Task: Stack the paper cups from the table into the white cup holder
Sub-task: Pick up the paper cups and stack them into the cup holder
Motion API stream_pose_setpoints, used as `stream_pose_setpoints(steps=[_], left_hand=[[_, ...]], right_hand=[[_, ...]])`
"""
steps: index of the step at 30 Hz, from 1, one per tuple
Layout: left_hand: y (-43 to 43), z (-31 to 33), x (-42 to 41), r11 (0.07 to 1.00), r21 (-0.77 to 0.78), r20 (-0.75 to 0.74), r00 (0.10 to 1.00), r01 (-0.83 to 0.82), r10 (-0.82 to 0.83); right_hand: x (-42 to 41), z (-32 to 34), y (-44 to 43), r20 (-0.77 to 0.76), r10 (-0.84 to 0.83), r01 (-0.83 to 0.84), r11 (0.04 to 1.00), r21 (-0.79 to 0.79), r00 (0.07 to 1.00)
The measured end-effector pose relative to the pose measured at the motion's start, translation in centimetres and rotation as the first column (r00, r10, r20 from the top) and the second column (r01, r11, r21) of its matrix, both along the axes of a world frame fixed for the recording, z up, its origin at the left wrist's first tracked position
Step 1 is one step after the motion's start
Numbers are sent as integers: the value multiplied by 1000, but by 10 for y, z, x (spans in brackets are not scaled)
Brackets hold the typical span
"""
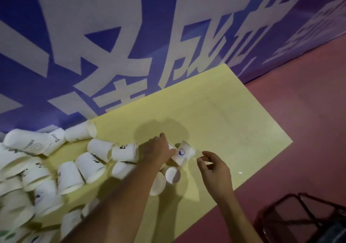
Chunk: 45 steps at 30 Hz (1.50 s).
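Observation:
Many white paper cups lie in a heap on the left half of the yellow table. My left hand reaches over the pile, its fingers curled on a cup with a blue logo, which lies tilted. Another cup rim shows under its fingertips. My right hand hovers just right of that cup with loosely curled fingers and nothing in it. Two more cups lie on their sides below, between my arms. No white cup holder is in view.
A blue banner with large white characters stands along the table's far edge. The table's right part is bare yellow surface. Beyond its right edge is red floor, with a dark metal stool frame at the lower right.

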<state>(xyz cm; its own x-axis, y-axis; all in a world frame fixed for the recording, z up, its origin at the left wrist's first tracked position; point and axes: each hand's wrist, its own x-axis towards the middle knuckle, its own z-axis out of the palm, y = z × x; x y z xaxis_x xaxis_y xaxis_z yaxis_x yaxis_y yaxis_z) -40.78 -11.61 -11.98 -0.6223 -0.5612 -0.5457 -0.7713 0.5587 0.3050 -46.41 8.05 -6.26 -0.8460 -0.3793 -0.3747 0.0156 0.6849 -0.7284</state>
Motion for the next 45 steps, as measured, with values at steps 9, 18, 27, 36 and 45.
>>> stream_pose_setpoints(steps=[9,18,27,36,45], left_hand=[[-10,35,33,934,230,-469,810,-272,352],[-18,81,135,819,429,-587,571,-381,574],[-36,103,277,839,364,-681,499,-404,536],[-76,125,530,823,287,-730,445,-489,519],[-108,90,682,719,183,-753,375,-670,541]], right_hand=[[-38,-58,-33,598,-302,275,951,139,743],[-27,-70,-74,610,-334,344,933,106,718],[45,12,-120,-80,-83,75,992,-99,993],[356,86,-203,-246,412,-478,792,-379,877],[529,68,-258,-225,602,-633,644,-430,766]])
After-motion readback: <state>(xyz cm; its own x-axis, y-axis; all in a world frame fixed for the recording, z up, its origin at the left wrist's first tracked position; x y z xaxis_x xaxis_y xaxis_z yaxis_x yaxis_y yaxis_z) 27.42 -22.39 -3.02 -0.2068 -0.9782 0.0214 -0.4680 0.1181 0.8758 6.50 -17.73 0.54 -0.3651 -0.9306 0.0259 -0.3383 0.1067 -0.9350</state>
